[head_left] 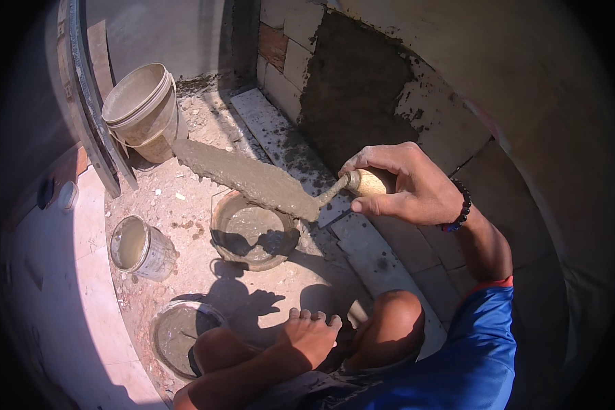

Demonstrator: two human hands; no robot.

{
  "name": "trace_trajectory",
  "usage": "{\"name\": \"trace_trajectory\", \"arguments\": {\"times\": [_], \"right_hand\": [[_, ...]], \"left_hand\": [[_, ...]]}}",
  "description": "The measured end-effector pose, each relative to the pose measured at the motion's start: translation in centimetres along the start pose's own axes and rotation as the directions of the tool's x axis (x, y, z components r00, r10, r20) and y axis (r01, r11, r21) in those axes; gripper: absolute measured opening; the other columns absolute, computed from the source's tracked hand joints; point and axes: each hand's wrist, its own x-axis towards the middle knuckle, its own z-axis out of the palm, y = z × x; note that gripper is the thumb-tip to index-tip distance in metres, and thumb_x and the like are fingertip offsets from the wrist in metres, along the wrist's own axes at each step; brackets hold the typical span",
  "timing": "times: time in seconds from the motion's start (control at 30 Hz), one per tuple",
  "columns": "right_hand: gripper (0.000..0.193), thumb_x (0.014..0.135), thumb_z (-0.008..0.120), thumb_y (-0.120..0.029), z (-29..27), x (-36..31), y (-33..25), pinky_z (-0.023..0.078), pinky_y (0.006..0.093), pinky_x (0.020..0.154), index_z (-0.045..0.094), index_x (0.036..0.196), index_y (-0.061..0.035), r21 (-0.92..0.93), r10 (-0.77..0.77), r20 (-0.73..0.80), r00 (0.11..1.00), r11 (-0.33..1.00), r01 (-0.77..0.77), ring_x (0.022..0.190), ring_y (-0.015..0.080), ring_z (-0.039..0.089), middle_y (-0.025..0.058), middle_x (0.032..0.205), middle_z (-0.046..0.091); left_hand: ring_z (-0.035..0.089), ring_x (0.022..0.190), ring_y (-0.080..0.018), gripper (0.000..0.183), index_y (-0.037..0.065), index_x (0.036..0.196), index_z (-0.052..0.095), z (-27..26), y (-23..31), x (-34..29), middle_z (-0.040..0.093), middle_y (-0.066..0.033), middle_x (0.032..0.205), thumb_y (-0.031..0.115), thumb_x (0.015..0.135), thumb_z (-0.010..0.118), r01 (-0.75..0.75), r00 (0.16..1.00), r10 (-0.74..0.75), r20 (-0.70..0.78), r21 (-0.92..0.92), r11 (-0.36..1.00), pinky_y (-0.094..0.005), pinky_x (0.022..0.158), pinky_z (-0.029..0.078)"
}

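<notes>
My right hand (417, 184) is closed around the wooden handle (371, 183) of a trowel. The trowel's long blade (246, 178) is coated with wet grey mortar and points left, over a round basin (253, 229) that also has mortar in it. My left hand (311, 340) hangs between my bent knees, its fingers loosely apart and nothing seen in it. To the right of the basin rises a low wall bearing a broad dark patch of wet mortar (348, 89), with pale tiles around it.
A large bucket (140, 113) stands at the back left beside long leaning bars (89, 96). Nearer are a small bucket (143, 247) of cloudy liquid and a mortar tub (181, 335) by my left knee. White tile strips (383, 253) run along the wall's foot.
</notes>
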Motion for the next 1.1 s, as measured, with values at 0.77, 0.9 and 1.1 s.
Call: {"name": "trace_trajectory", "arguments": {"times": [0.77, 0.9, 1.1], "right_hand": [[0.030, 0.084, 0.058, -0.017, 13.3, -0.9, 11.2, 0.053, 0.0434, 0.073, 0.063, 0.109, 0.0002, -0.600, 0.366, 0.152, 0.918, 0.772, -0.209, 0.085, 0.0333, 0.066, 0.0206, 0.092, 0.066], [0.020, 0.085, 0.057, -0.016, 20.4, 6.1, 15.3, 0.054, 0.0434, 0.071, 0.070, 0.097, -0.0051, -0.844, 0.236, 0.161, 0.958, 0.536, 0.010, 0.085, 0.0337, 0.066, 0.0205, 0.090, 0.066], [0.017, 0.081, 0.058, -0.013, 27.8, 9.2, 18.7, 0.056, 0.0424, 0.073, 0.072, 0.084, -0.0037, -0.713, 0.361, 0.304, 0.882, 0.700, -0.041, 0.084, 0.0348, 0.070, 0.0216, 0.084, 0.070]], "left_hand": [[0.063, 0.096, -0.0362, 0.034, -0.002, 0.113, 0.058, -0.3, 0.0, -0.2, 0.065, -0.0228, 0.101, 0.014, 0.082, 0.059, -0.066, 0.993, 0.065, -0.099, -0.006, 0.998, -0.0468, 0.087, 0.046], [0.064, 0.095, -0.0355, 0.028, 0.000, 0.107, 0.060, -0.1, -0.5, -1.2, 0.065, -0.0224, 0.099, 0.012, 0.082, 0.058, 0.012, 0.993, -0.015, -0.120, -0.030, 0.999, -0.0456, 0.086, 0.046], [0.065, 0.093, -0.0327, 0.024, 0.001, 0.105, 0.061, -0.9, -1.3, -1.7, 0.067, -0.0196, 0.096, 0.013, 0.085, 0.056, 0.064, 0.991, -0.070, -0.112, -0.059, 0.996, -0.0442, 0.084, 0.046]]}}
